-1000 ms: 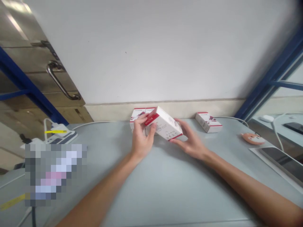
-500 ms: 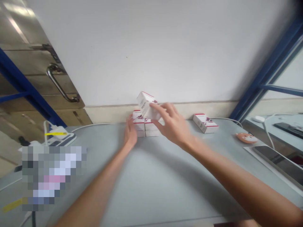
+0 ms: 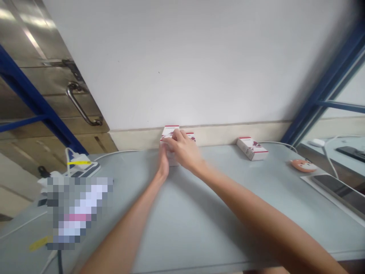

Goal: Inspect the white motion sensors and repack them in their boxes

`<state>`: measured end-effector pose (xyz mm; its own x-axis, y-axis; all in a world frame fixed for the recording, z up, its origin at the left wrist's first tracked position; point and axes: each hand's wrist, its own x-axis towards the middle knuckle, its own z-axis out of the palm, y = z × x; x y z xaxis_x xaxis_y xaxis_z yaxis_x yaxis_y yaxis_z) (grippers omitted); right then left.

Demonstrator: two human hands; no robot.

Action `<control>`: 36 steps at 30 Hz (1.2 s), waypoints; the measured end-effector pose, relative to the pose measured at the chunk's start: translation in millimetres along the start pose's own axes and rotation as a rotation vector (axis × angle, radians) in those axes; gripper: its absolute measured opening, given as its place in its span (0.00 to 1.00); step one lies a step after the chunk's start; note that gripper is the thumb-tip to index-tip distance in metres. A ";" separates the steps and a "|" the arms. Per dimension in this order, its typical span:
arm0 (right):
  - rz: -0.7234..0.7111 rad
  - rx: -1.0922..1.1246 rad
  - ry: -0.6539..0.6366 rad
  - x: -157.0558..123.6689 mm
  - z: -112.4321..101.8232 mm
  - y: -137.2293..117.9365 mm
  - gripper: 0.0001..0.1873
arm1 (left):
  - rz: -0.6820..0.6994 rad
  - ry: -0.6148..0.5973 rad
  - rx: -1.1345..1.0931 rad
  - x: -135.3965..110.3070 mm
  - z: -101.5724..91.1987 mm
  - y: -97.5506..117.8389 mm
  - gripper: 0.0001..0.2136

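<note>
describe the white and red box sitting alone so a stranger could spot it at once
Find the grey table against the white wall. Near its back edge, left of the orange rounded object, lies a white cardboard box with red edging. It sits alone, untouched; the similar red-edged boxes cluster at the left hand and right hand.

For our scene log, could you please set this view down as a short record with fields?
Left hand: at the left side of the stacked boxes
Right hand: over the near edge of the upper box; grip unclear
Box colours: white, red edging
Separate box: on the desk, right of the hands
Further right: orange-and-white object
</note>
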<state>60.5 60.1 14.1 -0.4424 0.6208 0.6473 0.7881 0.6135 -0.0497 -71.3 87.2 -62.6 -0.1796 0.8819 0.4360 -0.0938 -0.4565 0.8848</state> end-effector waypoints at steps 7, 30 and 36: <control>0.031 0.040 0.008 3.3 6.3 0.3 0.23 | -0.039 0.045 0.165 3.9 -5.6 -8.0 0.29; 0.955 -0.238 -0.082 -181.1 -50.1 212.2 0.34 | -0.013 0.001 0.263 11.1 -17.1 5.0 0.42; 0.938 -0.133 -0.045 -175.9 -49.4 205.3 0.33 | -0.037 0.000 0.284 10.5 -18.9 2.4 0.41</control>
<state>321.3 52.7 -72.4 0.3821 0.8523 0.3573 0.8717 -0.2041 -0.4454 -91.9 93.1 -58.9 -0.1808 0.8973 0.4028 0.1781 -0.3729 0.9106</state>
